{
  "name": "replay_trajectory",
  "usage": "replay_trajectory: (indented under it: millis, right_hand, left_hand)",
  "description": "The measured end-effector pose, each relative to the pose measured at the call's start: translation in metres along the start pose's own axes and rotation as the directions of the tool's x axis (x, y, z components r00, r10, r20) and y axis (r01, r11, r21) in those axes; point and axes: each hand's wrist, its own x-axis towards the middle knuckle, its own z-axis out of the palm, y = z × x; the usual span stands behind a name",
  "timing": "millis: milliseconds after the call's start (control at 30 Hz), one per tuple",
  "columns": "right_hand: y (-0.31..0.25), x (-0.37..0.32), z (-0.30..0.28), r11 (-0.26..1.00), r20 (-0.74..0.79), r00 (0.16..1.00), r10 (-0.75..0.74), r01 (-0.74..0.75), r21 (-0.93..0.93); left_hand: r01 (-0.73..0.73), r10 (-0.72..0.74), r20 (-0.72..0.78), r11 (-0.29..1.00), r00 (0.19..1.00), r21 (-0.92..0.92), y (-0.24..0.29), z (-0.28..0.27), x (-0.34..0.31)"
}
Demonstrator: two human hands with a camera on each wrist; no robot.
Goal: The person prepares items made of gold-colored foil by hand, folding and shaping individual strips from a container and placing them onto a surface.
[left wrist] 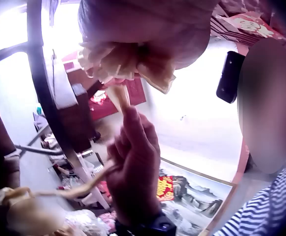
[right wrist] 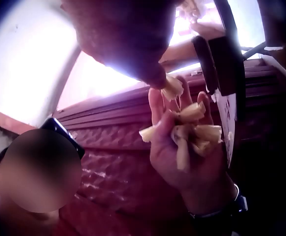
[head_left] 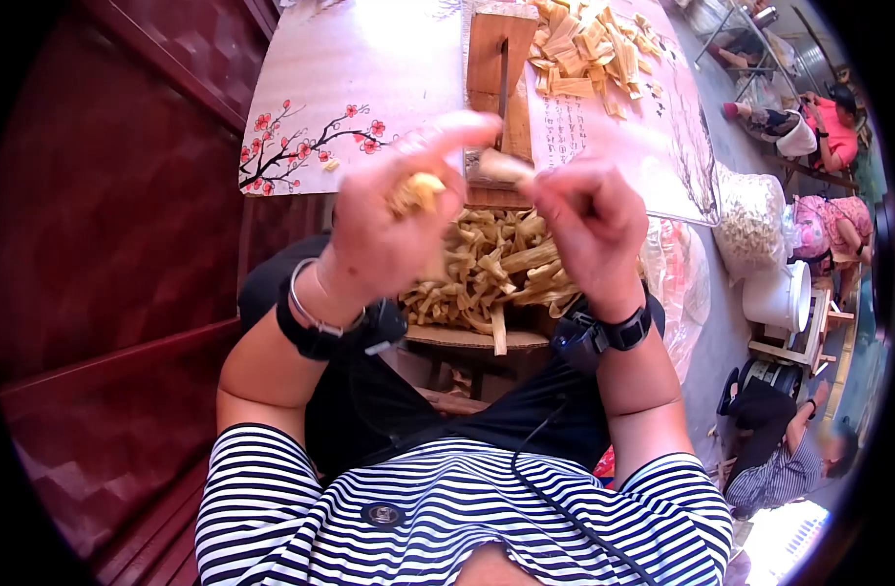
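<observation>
My left hand [head_left: 394, 225] holds several pale yellow strips [right wrist: 204, 132] against its palm, the thumb bent over them and the other fingers stretched upward in the right wrist view. My right hand [head_left: 594, 230] pinches one pale strip [head_left: 506, 168] between thumb and fingers. That strip's free end points toward the left hand. In the left wrist view the right hand [left wrist: 135, 162] also has a long thin strip [left wrist: 84, 189] trailing from its lower fingers. Both hands are slightly blurred and hover over the table's near edge.
Ahead stands a wooden block [head_left: 487, 63] with a dark upright slot. Flat yellow pieces [head_left: 589, 49] lie piled on the flower-printed table [head_left: 360, 59]. Curled strips [head_left: 491, 259] fill a container at my lap. A red panelled door [head_left: 106, 225] is at left; people sit at right.
</observation>
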Motion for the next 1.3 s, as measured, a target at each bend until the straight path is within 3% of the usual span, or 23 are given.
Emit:
replay_trajectory:
  millis: [67,100,167,200,233,300,367,400,433,467,500,533,633,667,767,800,900,933,1033,1067,1167,1200,1300]
  right_hand:
    - [-0.014,0.005,0.004,0.983,0.090,0.979,-0.182,0.183,-0.004]
    - [-0.018,0.006,0.006,0.963,0.122,0.956,-0.268,0.270,0.002]
    - [-0.018,0.009,0.001,0.952,0.180,0.934,-0.307,0.300,0.066]
    - [-0.018,0.009,-0.004,0.958,0.175,0.942,-0.285,0.279,0.059]
    - [-0.017,0.009,-0.008,0.965,0.172,0.949,-0.263,0.258,0.050]
    - [-0.006,0.005,-0.010,0.983,0.156,0.972,-0.174,0.163,0.082]
    - [-0.012,0.003,-0.009,0.997,0.151,0.987,0.063,-0.067,0.026]
    - [-0.025,0.005,-0.011,0.935,0.219,0.914,0.341,-0.354,0.022]
    - [-0.017,0.003,-0.009,0.906,0.293,0.875,0.385,-0.418,0.059]
    - [-0.017,0.005,-0.008,0.727,0.442,0.733,0.516,-0.648,0.226]
    - [-0.016,0.007,-0.007,0.461,0.601,0.560,0.570,-0.823,0.331]
    - [-0.005,-0.001,-0.001,0.632,0.582,0.624,0.521,-0.740,0.228]
    - [-0.002,-0.004,0.003,-0.068,0.789,0.344,0.509,-0.898,0.435]
    - [0.000,-0.008,0.009,-0.111,0.781,0.380,0.496,-0.864,0.491]
    - [-0.020,-0.009,0.025,0.067,0.468,0.499,0.729,-0.732,0.678]
    - [-0.021,-0.007,0.013,0.134,0.482,0.595,0.643,-0.707,0.695]
    - [-0.021,-0.016,0.010,0.601,0.197,0.836,0.512,-0.512,0.614]
    - [-0.025,-0.014,0.022,0.724,0.049,0.887,0.460,-0.406,0.557]
    - [-0.024,-0.018,0.013,0.833,0.203,0.883,0.424,-0.468,0.296]
    - [-0.025,-0.015,0.013,0.931,0.209,0.923,0.324,-0.350,0.099]
    - [-0.022,-0.011,0.011,0.965,0.294,0.928,0.231,-0.179,-0.191]
    - [-0.019,-0.010,0.006,0.947,0.369,0.881,0.297,-0.223,-0.230]
    - [-0.029,-0.006,0.006,0.836,0.363,0.779,0.511,-0.548,-0.002]
  left_hand:
    - [0.098,-0.093,0.074,0.993,0.993,-0.066,0.008,0.007,-0.008]
    - [0.475,-0.460,0.121,0.832,0.880,-0.286,0.014,0.011,-0.015]
    - [0.648,-0.581,0.308,0.735,0.753,-0.198,0.009,0.016,-0.016]
    - [0.765,-0.599,0.559,0.636,0.573,-0.103,0.014,0.014,-0.011]
    - [0.847,-0.634,0.674,0.531,0.379,0.022,0.019,0.013,-0.011]
    - [0.770,-0.348,0.912,0.635,0.216,0.061,0.024,0.010,-0.013]
    - [0.637,-0.105,0.895,0.738,0.434,-0.223,0.041,0.003,0.001]
    - [0.512,-0.149,0.784,0.826,0.603,-0.236,0.040,-0.005,0.001]
    - [0.404,-0.256,0.629,0.909,0.734,-0.100,0.042,-0.008,0.003]
    - [0.065,-0.106,0.510,0.993,0.853,0.097,0.028,-0.007,0.004]
    - [-0.253,0.095,0.427,0.909,0.899,0.330,0.014,-0.005,0.005]
    - [-0.341,0.157,0.447,0.865,0.881,0.367,0.010,-0.007,0.007]
    - [-0.517,0.324,0.446,0.740,0.834,0.431,0.006,-0.010,0.005]
    - [-0.529,0.372,0.399,0.732,0.838,0.429,0.006,-0.008,0.004]
    - [-0.491,0.423,0.249,0.755,0.871,0.435,0.007,-0.005,-0.004]
    - [-0.472,0.430,0.197,0.765,0.881,0.438,0.009,-0.005,-0.004]
    - [-0.294,0.247,0.168,0.879,0.954,0.375,0.011,-0.005,0.000]
    - [-0.162,0.090,0.228,0.933,0.969,0.320,0.014,-0.007,0.000]
    - [-0.077,-0.070,0.427,0.945,0.901,0.317,0.020,-0.018,0.003]
    - [-0.067,-0.101,0.399,0.920,0.912,0.387,0.020,-0.013,0.000]
    - [-0.178,0.003,0.351,0.865,0.936,0.469,0.017,-0.004,-0.007]
    - [-0.230,0.082,0.334,0.872,0.939,0.433,0.014,-0.002,-0.006]
    - [-0.225,0.149,0.297,0.944,0.943,0.240,0.014,-0.004,0.000]
